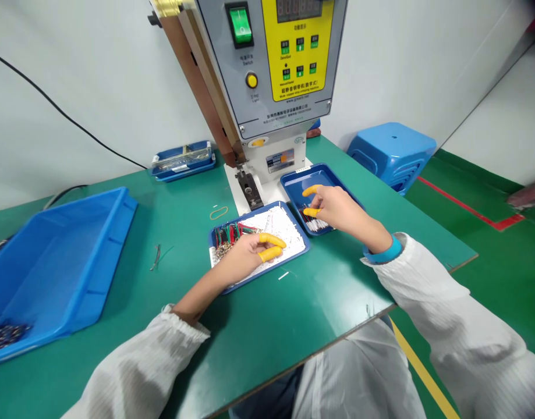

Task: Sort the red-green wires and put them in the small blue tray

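White sleeves point(140, 361) reach forward: right hand point(339, 208) open over white-ended wires point(314, 223), apparently done; left hand point(243, 256), grip unclear, beside red-green wires point(234, 231) seemingly left to do.

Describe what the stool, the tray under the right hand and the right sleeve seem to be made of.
Stool: probably moulded plastic, satin; slotted sides. Tray: likely smooth plastic; soft sheen, rounded corners. Sleeve: apparently matt cloth; fine ribbing, creases, gathered cuff.
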A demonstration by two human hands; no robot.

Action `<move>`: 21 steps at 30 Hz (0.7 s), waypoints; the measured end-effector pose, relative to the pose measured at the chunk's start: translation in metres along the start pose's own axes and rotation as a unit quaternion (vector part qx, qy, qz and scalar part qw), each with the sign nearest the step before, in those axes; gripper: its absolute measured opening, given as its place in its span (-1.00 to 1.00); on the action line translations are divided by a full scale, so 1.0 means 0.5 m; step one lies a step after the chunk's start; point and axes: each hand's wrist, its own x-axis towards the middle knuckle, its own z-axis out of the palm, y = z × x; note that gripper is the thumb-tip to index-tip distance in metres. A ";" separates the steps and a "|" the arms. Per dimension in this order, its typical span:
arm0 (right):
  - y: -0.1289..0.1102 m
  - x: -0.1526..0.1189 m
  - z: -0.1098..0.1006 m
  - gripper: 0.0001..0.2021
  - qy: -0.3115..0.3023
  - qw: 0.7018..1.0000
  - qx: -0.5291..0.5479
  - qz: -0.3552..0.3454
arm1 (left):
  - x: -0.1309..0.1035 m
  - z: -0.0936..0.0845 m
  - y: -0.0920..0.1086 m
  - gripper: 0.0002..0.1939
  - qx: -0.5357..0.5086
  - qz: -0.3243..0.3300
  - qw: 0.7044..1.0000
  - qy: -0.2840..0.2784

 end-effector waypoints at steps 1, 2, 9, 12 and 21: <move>-0.001 0.000 0.000 -0.65 0.000 1.000 -0.004 0.002 | 0.000 0.000 0.000 -0.63 0.002 0.000 1.000 -0.001; -0.003 0.000 0.000 -0.65 0.000 1.000 -0.007 0.002 | 0.000 0.000 0.000 -0.63 0.003 0.000 1.000 -0.001; -0.012 -0.002 -0.001 -0.68 0.003 1.000 -0.029 -0.001 | 0.000 0.002 0.003 -0.62 0.006 -0.001 1.000 -0.001; -0.010 -0.001 0.002 -0.69 0.003 0.999 -0.045 -0.012 | 0.000 0.002 0.005 -0.60 0.006 -0.004 1.000 -0.002; -0.003 0.000 0.007 -0.71 -0.009 0.997 -0.081 -0.016 | 0.001 -0.001 -0.006 -0.64 0.006 0.007 1.000 -0.010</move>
